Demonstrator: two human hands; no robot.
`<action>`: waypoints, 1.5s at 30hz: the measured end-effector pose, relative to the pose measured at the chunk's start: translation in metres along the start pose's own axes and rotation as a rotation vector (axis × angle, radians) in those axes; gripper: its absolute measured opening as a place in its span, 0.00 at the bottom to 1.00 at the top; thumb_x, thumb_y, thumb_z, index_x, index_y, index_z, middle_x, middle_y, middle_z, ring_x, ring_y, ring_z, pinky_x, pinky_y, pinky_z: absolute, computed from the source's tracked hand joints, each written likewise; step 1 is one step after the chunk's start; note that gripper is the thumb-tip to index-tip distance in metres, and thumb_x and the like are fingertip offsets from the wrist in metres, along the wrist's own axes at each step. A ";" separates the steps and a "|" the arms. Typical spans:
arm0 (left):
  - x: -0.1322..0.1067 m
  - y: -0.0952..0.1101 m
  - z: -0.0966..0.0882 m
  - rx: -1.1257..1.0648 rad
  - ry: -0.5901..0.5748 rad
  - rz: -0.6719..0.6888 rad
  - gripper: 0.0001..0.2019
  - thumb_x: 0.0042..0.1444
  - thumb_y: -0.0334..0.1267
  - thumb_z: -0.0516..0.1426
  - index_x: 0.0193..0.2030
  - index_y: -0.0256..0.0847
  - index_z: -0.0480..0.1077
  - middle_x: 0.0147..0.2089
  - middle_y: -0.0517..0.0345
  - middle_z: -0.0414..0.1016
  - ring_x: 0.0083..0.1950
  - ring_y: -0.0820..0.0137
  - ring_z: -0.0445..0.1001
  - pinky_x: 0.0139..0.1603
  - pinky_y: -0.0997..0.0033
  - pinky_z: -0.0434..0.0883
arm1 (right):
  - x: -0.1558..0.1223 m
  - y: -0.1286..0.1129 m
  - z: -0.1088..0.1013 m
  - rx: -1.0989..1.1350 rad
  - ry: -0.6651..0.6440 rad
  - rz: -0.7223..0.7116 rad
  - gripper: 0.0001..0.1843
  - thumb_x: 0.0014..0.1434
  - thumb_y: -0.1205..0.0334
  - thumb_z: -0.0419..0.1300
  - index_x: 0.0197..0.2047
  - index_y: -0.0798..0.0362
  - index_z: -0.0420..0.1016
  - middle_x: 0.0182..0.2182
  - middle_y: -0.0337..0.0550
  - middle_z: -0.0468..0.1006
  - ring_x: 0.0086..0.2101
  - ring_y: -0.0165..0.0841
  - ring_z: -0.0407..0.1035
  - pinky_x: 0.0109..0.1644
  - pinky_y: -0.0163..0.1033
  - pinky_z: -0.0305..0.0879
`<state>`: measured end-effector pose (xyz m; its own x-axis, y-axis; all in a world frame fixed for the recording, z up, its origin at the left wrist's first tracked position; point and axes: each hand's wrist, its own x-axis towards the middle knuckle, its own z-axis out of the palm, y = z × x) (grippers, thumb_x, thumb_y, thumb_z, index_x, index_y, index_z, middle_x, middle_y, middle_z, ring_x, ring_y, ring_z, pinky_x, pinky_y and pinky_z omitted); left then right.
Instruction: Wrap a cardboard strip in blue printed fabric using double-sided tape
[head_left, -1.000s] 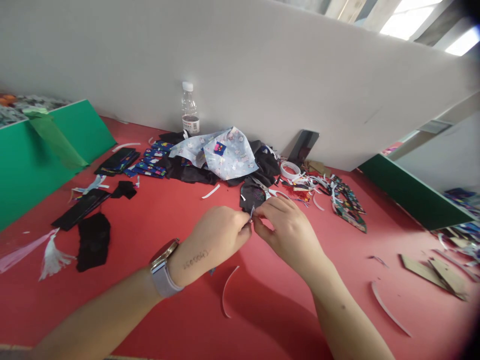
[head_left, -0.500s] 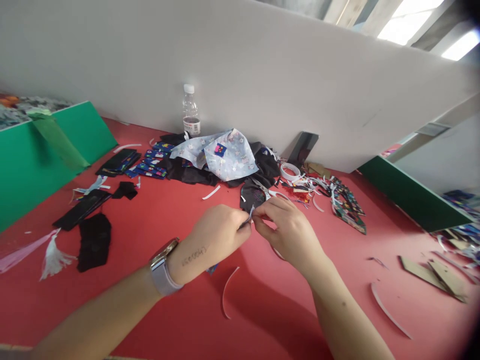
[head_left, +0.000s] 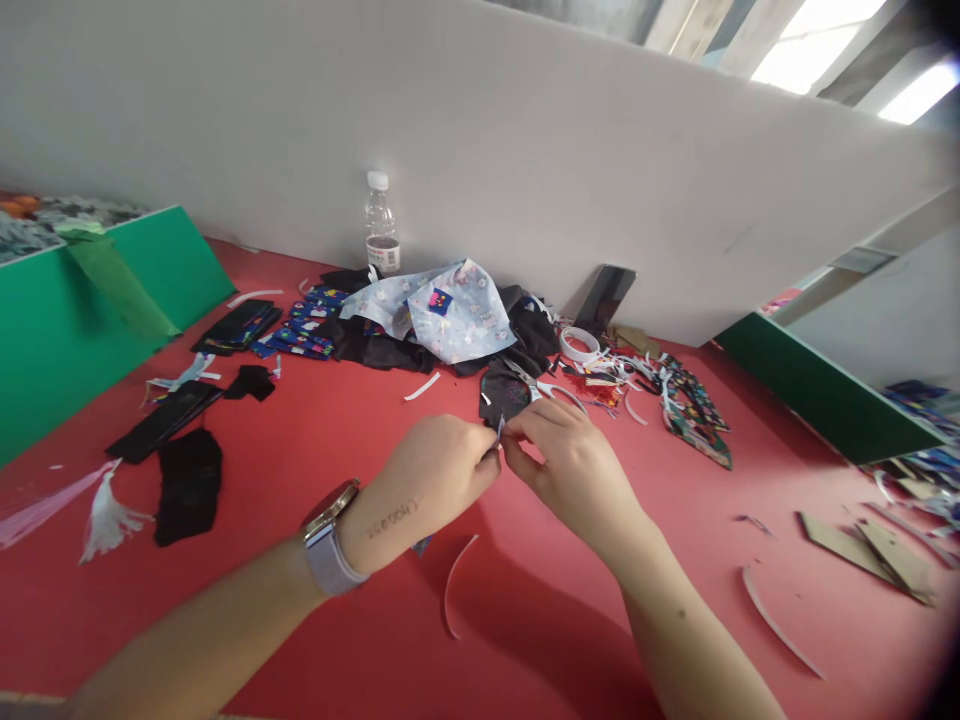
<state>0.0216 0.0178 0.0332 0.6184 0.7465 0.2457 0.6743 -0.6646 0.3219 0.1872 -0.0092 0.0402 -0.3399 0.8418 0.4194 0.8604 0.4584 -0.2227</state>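
My left hand (head_left: 431, 475), with a watch (head_left: 330, 530) on its wrist, is closed in a pinch on a small pale-and-dark piece (head_left: 500, 430). My right hand (head_left: 574, 450) pinches the same piece from the other side, fingertips almost touching the left ones. Most of the piece is hidden by the fingers, so its kind does not show. A scrap of blue patterned fabric (head_left: 422, 545) peeks out below my left hand; whether it is held cannot be made out. Just beyond the fingertips are scissors (head_left: 559, 393) and black fabric (head_left: 501, 390).
Light-blue printed cloth (head_left: 469, 320) lies over dark fabric at the back, near a bottle (head_left: 382, 225). A tape roll (head_left: 580, 345) and phone (head_left: 607, 297) stand to the right. Black pouches (head_left: 189, 485) and a white tassel (head_left: 111, 515) lie left. Green panels (head_left: 112, 310) border the red table.
Both hands stay nearly in place, with small shifts of wrist and fingers around the pinched piece. A pale curve that showed under my right hand is no longer visible.
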 end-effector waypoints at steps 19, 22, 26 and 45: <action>0.005 0.001 -0.008 -0.104 -0.017 -0.190 0.15 0.58 0.40 0.49 0.21 0.40 0.63 0.17 0.60 0.65 0.18 0.75 0.54 0.20 0.71 0.44 | -0.002 -0.004 0.002 0.130 0.092 0.150 0.07 0.53 0.73 0.57 0.31 0.53 0.74 0.30 0.42 0.74 0.33 0.34 0.68 0.38 0.37 0.63; 0.003 0.002 -0.005 -0.068 -0.012 -0.163 0.14 0.59 0.39 0.48 0.23 0.40 0.65 0.19 0.58 0.69 0.19 0.74 0.61 0.21 0.71 0.44 | -0.002 -0.005 0.003 0.134 0.095 0.182 0.08 0.51 0.74 0.58 0.31 0.53 0.74 0.28 0.40 0.73 0.31 0.32 0.68 0.36 0.36 0.63; 0.000 0.004 -0.001 0.014 -0.003 -0.127 0.14 0.60 0.38 0.47 0.25 0.40 0.65 0.21 0.54 0.72 0.22 0.70 0.68 0.22 0.70 0.44 | -0.003 -0.003 0.005 0.146 0.075 0.206 0.07 0.50 0.74 0.58 0.31 0.53 0.74 0.28 0.39 0.74 0.30 0.32 0.68 0.35 0.35 0.62; -0.002 0.011 0.004 0.125 -0.129 -0.057 0.11 0.58 0.33 0.46 0.32 0.41 0.68 0.25 0.53 0.75 0.25 0.64 0.73 0.21 0.68 0.47 | -0.004 -0.006 0.011 0.007 0.072 0.170 0.06 0.50 0.73 0.57 0.26 0.54 0.71 0.26 0.41 0.70 0.29 0.32 0.64 0.33 0.36 0.58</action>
<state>0.0289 0.0089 0.0329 0.6191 0.7778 0.1086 0.7496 -0.6265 0.2137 0.1787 -0.0119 0.0301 -0.1614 0.8846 0.4375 0.9002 0.3136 -0.3020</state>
